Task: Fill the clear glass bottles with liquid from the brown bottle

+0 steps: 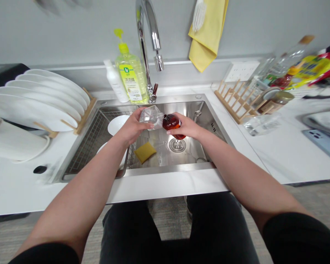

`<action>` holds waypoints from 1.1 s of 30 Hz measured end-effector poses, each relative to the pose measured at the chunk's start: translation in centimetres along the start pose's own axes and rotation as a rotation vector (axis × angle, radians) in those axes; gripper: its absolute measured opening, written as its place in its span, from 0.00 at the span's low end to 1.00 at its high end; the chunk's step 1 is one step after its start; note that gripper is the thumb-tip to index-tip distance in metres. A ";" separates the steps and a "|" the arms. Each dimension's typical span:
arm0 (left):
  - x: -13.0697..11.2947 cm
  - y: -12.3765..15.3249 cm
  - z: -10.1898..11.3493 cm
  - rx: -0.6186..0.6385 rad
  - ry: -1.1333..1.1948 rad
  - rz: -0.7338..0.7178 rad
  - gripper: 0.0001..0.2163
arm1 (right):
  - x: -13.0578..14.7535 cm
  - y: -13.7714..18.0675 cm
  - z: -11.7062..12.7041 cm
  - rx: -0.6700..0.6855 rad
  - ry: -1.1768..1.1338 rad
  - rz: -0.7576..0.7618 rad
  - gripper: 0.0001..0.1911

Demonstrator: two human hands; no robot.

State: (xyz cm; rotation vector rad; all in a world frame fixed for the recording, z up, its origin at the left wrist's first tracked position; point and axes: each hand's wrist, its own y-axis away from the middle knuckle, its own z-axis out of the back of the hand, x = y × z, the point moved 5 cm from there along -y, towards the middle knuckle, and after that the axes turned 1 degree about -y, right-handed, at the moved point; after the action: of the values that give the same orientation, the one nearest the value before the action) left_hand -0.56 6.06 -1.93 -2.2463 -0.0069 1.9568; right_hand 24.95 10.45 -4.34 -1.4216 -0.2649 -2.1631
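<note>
My left hand [132,127] is closed around a clear glass [151,116], tilted over the steel sink [165,169]. My right hand [185,126] grips a small amber bottle [171,122] lying on its side, its mouth toward the glass rim. Both hands meet above the sink basin, just in front of the tap [151,33]. Below them a yellow sponge [145,151] lies on the sink floor beside the drain [177,145].
White bowls [117,124] sit on a wire rack in the sink's left part. A wooden rack of white plates [41,99] stands at left, an empty wooden rack [236,99] and a clear glass [260,124] at right. Green dish soap [130,77] stands behind the sink.
</note>
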 end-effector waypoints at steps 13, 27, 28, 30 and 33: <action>0.2 0.0 0.2 0.012 -0.013 -0.015 0.36 | 0.2 0.1 0.0 0.006 0.029 -0.017 0.39; 0.1 0.0 0.2 -0.022 -0.004 -0.002 0.39 | 0.1 0.1 0.0 0.001 0.021 -0.017 0.39; 0.1 0.0 0.2 -0.022 -0.009 -0.008 0.38 | 0.1 0.2 0.0 0.001 0.022 -0.016 0.39; 0.1 -0.1 0.2 -0.019 -0.019 -0.021 0.38 | 0.3 0.2 0.0 0.003 0.026 -0.014 0.38; 0.1 -0.1 0.2 -0.012 -0.019 -0.020 0.37 | 0.4 0.2 0.0 0.010 0.032 -0.017 0.38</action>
State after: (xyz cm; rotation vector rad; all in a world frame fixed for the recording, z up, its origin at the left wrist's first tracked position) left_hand -0.75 6.18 -2.01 -2.2264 -0.0431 1.9736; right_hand 24.95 10.14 -4.01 -1.3828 -0.2767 -2.1927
